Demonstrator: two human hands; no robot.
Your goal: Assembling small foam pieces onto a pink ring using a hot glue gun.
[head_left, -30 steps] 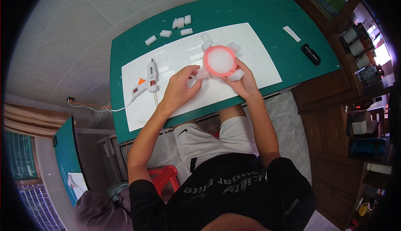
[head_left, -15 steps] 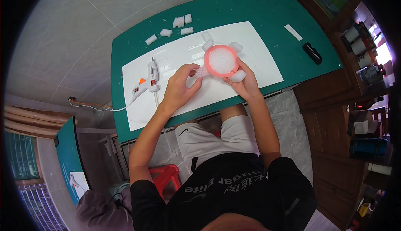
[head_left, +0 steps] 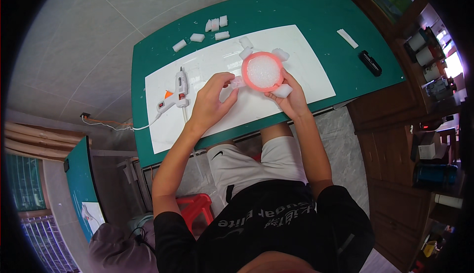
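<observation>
A pink ring (head_left: 249,80) with a white, bubbly-textured middle (head_left: 263,72) is held above the white sheet by my right hand (head_left: 294,97), fingers wrapped at its lower right. White foam blocks stand out around its rim: one at the upper left (head_left: 246,52), one at the upper right (head_left: 281,54), and one by my right palm (head_left: 283,91). My left hand (head_left: 213,100) closes its thumb and fingers about a pinkish-white foam piece (head_left: 238,82) at the ring's left side. Whether that piece is joined to the ring is hard to see.
A white glue gun (head_left: 180,90) lies on the white sheet (head_left: 163,134) to the left, its cord running off the table's left edge. Several loose foam blocks (head_left: 215,25) sit at the back of the green table (head_left: 316,16). A white strip (head_left: 347,38) and a black case (head_left: 370,63) lie right.
Both hands stay nearly where they were, the left still at the foam piece. The ring looks tilted very slightly. Nothing has been let go.
</observation>
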